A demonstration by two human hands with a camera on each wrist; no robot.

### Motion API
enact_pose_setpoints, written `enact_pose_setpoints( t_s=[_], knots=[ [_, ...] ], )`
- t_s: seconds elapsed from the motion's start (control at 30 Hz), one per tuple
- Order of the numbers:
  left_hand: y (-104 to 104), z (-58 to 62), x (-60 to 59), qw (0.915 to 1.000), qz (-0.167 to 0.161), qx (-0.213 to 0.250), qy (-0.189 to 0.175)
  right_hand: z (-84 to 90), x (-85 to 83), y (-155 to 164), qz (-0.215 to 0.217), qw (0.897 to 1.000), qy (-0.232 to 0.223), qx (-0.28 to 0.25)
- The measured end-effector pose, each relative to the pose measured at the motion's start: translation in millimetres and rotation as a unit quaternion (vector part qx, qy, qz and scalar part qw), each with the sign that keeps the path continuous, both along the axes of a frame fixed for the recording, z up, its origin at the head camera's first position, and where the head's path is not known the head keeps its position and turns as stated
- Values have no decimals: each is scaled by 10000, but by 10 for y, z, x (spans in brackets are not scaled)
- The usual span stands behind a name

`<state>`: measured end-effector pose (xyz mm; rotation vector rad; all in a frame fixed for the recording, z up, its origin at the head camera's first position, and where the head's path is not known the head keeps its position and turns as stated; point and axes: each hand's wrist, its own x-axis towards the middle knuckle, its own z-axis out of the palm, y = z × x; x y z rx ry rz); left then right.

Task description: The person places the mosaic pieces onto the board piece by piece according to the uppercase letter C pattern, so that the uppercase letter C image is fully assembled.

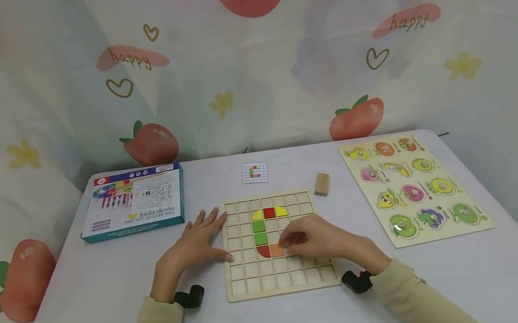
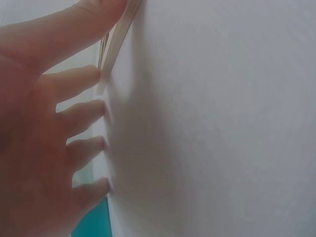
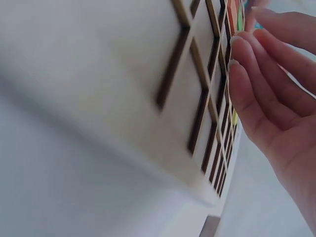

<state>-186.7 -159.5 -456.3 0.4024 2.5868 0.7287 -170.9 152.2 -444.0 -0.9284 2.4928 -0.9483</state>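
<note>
A square wooden grid board (image 1: pixel 254 287) lies in front of me, with colored tiles forming a C-like shape. Two green tiles (image 1: pixel 260 232) stand in its left column, with a red quarter-round tile (image 1: pixel 264 251) below them. Along the top, a red square tile (image 1: pixel 269 213) sits between two yellow rounded ones. My left hand (image 1: pixel 194 243) spreads its fingers at the board's left edge, thumb on the rim. Over the lower middle cells, my right hand (image 1: pixel 315 238) bends its fingers, fingertips right at an orange tile (image 1: pixel 276 250). Whatever lies between those fingertips is hidden.
A small pattern card (image 1: pixel 254 172) lies behind the board. Near the board's back right corner is a wooden block (image 1: pixel 322 184). A fruit puzzle board (image 1: pixel 372 194) occupies the right side. At the back left lies a boxed set (image 1: pixel 132 202).
</note>
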Motion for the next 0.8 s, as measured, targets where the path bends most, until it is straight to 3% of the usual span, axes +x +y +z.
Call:
enact_pose_setpoints(
  t_s=[0.57, 0.8],
  knots=[
    [-16, -18, -15, 10000, -1, -64, 5, 34, 293, 555, -541, 9985, -66, 47],
    [-1, -3, -12, 10000, -26, -51, -19, 22, 422, 814, -670, 9977, 114, 79]
  ],
)
